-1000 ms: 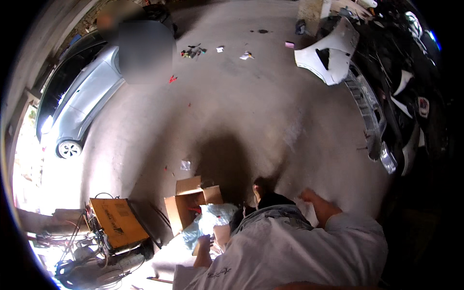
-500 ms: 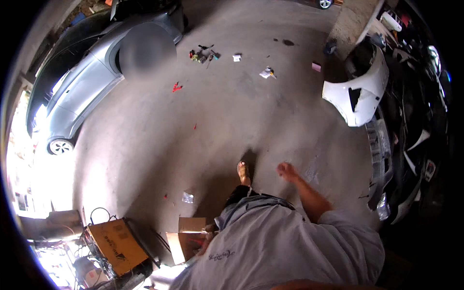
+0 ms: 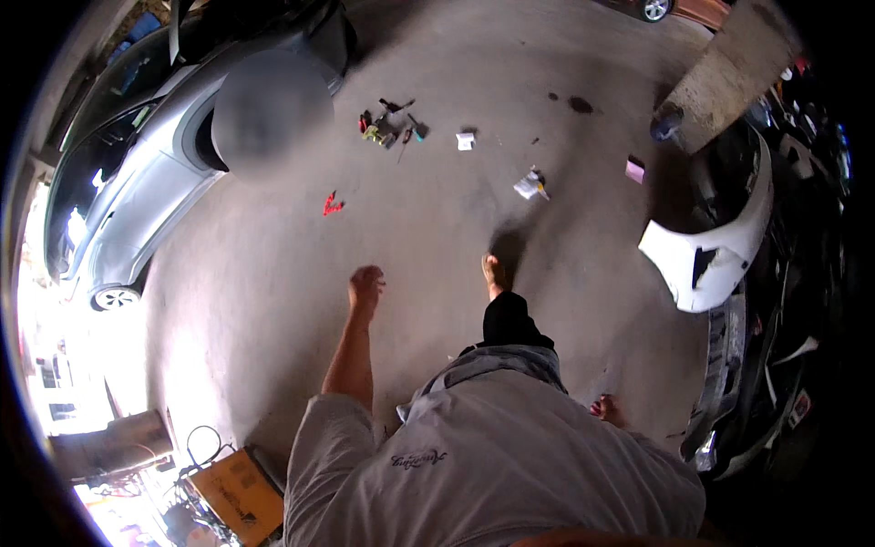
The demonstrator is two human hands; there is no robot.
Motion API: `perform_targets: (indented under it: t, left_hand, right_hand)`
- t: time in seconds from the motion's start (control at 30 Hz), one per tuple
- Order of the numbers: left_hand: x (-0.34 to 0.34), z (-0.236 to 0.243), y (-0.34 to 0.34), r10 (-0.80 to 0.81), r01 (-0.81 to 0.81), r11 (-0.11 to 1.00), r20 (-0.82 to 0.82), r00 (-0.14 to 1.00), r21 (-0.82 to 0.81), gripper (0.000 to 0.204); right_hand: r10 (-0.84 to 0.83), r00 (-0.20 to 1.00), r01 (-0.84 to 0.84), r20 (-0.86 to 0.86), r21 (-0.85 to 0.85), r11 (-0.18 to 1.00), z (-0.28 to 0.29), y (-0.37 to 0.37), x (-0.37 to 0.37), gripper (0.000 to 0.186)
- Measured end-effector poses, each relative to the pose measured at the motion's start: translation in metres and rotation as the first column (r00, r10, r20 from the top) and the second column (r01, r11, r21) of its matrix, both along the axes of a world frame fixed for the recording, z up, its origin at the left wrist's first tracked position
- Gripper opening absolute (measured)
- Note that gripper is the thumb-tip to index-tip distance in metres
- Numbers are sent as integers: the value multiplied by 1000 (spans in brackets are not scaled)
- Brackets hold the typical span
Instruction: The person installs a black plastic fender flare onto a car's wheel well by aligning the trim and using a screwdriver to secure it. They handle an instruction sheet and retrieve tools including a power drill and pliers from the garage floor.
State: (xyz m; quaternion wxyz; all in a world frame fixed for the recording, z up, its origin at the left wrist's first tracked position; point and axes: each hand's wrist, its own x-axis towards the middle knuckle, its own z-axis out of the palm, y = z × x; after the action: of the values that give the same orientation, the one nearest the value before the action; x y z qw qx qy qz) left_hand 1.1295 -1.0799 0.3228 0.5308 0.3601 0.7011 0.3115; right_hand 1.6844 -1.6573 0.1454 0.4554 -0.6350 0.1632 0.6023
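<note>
My left hand [image 3: 366, 288] is out ahead of my body over the concrete floor [image 3: 428, 237], fingers loosely bent and apart, holding nothing. Low beside my right side, my right hand [image 3: 603, 408] shows only small and shadowed, its grip unclear. My sandalled foot [image 3: 494, 272] is stepping forward. Beyond it lie a bagged item [image 3: 530, 186], a red object [image 3: 332, 205], a pile of hand tools [image 3: 387, 126], a white packet [image 3: 465, 141] and a pink item [image 3: 635, 170].
A silver car [image 3: 150, 210] stands at left. An orange machine [image 3: 235, 492] with cables sits lower left. At right are a white bumper [image 3: 725, 264], dark car parts [image 3: 784, 365] and a concrete pillar [image 3: 725, 77]. An orange car [image 3: 693, 14] shows at the top.
I have walked forward, and the cardboard box has left view. My left hand has swung up and forward, my right hand back and down, and my leading foot has changed.
</note>
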Motion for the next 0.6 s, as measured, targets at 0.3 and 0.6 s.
perform_targets:
  t: [0.3, 0.6]
  left_hand:
    - [-22, -103, -12, -241, 150, 691, -29, 970, -707, 29]
    - [-122, -149, 86, 534, -400, 589, -34, 845, -702, 35]
  right_hand:
    - [550, 555, -648, 624, -91, 756, 36, 582, 76, 13]
    - [242, 678, -640, 694, 396, 658, 274, 1058, -86, 20]
